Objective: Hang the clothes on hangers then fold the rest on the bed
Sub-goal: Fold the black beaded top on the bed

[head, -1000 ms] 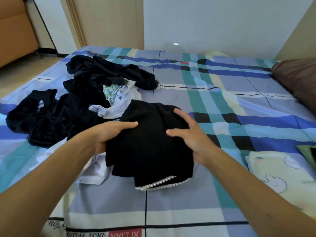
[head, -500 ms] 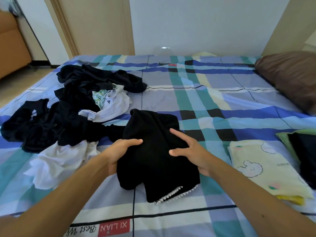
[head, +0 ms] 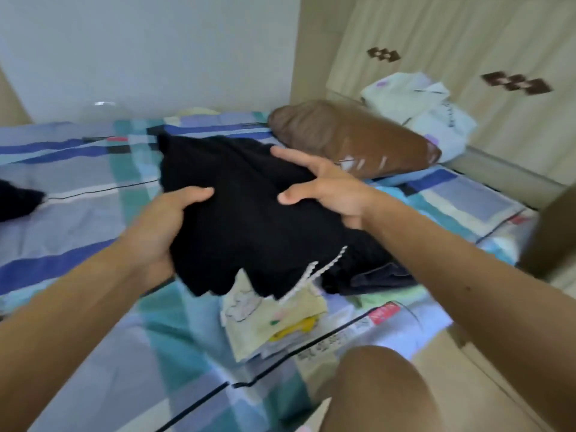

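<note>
A folded black garment with a white beaded hem hangs in the air above the plaid bed. My left hand grips its left side, thumb on top. My right hand holds its right side, thumb and forefinger spread over the cloth. Under the garment lie a folded cream cloth with a rabbit print and a dark folded stack on a light green cloth. The frame is motion-blurred.
A brown pillow lies at the head of the bed, with a pale bundle of bedding behind it against the cupboard doors. A scrap of black clothing shows at the left edge. My knee is at the bed's near corner.
Both hands lifted the black garment off the bed and carried it right, over the folded pile. The view swung right, so the heap of unfolded clothes has left the frame.
</note>
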